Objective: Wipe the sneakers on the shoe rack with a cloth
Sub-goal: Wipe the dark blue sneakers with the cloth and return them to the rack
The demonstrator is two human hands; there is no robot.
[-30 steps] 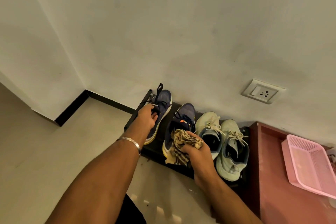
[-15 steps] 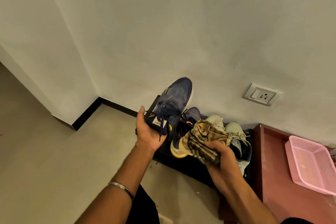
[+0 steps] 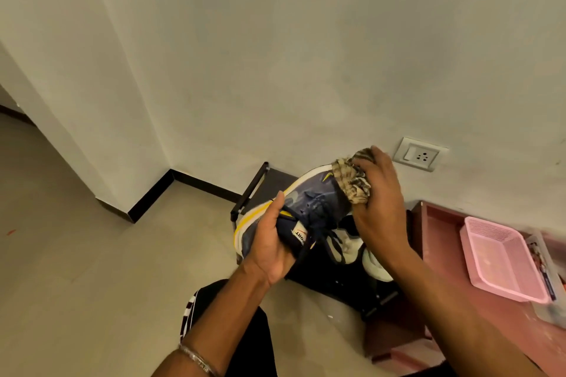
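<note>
While your left hand (image 3: 269, 242) grips the navy sneaker (image 3: 309, 208) by its heel above the shoe rack (image 3: 249, 190), keep it steady and draw the cloth (image 3: 352, 180) firmly along the toe. Your right hand (image 3: 379, 202) is closed around the bunched cloth, pressing it on the toe, wrist bent downward.
</note>
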